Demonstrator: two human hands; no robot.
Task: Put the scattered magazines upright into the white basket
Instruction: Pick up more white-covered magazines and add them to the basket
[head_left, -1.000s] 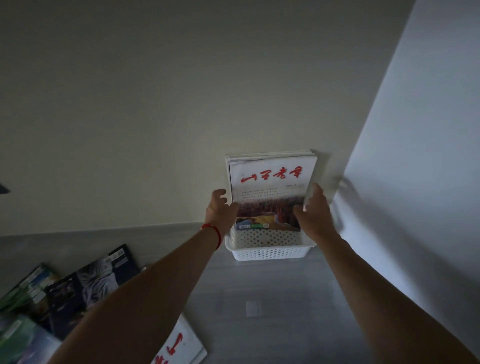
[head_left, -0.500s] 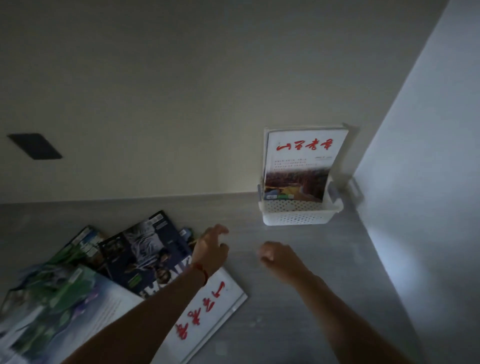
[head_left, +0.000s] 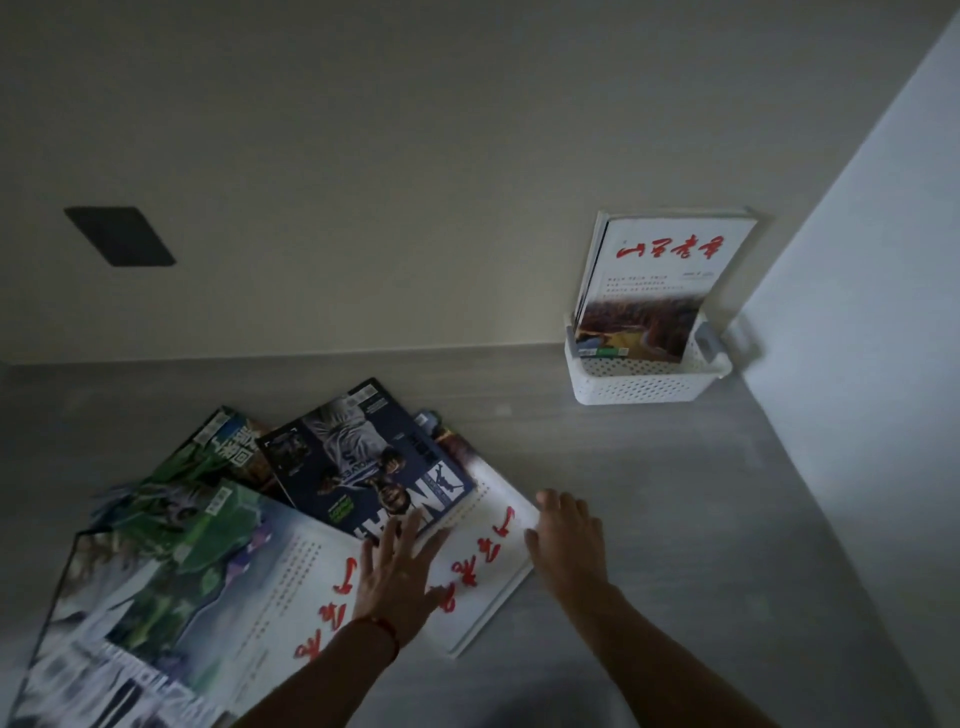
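Observation:
The white basket (head_left: 644, 384) stands on the grey floor in the corner, with a white magazine (head_left: 660, 270) with red characters upright in it against the wall. Several magazines lie scattered at lower left: a dark basketball magazine (head_left: 358, 467), a green one (head_left: 218, 457), a large landscape one (head_left: 156, 597), and a white magazine with red characters (head_left: 483, 566). My left hand (head_left: 397, 566) lies flat, fingers spread, on that white magazine and the basketball cover's edge. My right hand (head_left: 569, 540) touches the white magazine's right edge, fingers loosely extended.
A pale wall (head_left: 363, 156) rises behind the floor, with a dark square plate (head_left: 119, 236) on it. A lighter wall (head_left: 857, 364) closes the right side beside the basket. Bare grey floor (head_left: 701, 519) lies between the pile and the basket.
Both hands left the magazine standing in the basket and came down to the pile. They now rest on the white magazine with red characters; the view swung left and down.

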